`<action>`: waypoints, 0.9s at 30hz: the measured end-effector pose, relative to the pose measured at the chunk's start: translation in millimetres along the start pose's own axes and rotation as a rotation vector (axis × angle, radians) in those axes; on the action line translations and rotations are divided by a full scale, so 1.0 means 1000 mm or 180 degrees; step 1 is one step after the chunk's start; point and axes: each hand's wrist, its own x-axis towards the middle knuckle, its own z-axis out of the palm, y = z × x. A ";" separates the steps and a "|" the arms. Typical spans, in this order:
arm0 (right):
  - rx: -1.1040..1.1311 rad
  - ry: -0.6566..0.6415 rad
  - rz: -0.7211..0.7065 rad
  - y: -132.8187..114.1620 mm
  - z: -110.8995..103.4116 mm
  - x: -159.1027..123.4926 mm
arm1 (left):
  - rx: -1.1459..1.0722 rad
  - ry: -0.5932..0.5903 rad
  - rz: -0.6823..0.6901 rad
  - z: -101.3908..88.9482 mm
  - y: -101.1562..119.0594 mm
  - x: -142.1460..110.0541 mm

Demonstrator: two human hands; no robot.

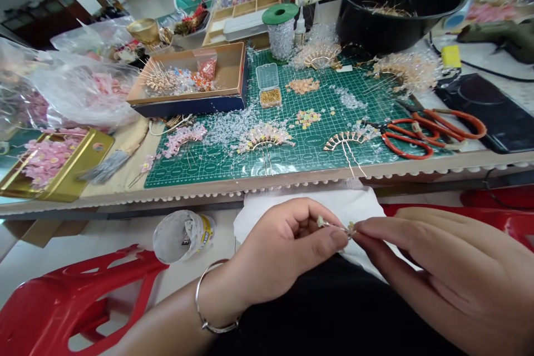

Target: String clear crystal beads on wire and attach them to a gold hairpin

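Above my lap, my left hand (287,245) pinches a small beaded wire sprig (340,226) between thumb and forefinger. A pale bead sits at its left end. My right hand (434,256) closes finger and thumb on the sprig's other end, at a yellowish flower bead. On the green cutting mat (200,169) beyond lie a bare-toothed gold hair comb (348,142) with some clear beads, a fuller yellow and pink comb (265,139), and a pink flower comb (183,139). Piles of clear beads (225,125), yellow flower beads (307,117) and peach beads (302,85) are near them.
Orange-handled scissors and pliers (429,128) lie at the mat's right, beside a dark phone-like slab (492,117). A shallow box (187,105), a wire spool (280,33) and a black basin (396,16) stand behind. Red stools (83,295) flank me; a white bucket (183,236) is below.
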 end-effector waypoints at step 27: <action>0.1181 -0.0159 0.0299 0.029 0.010 0.047 | 0.0022 -0.0046 0.0362 -0.005 -0.001 0.000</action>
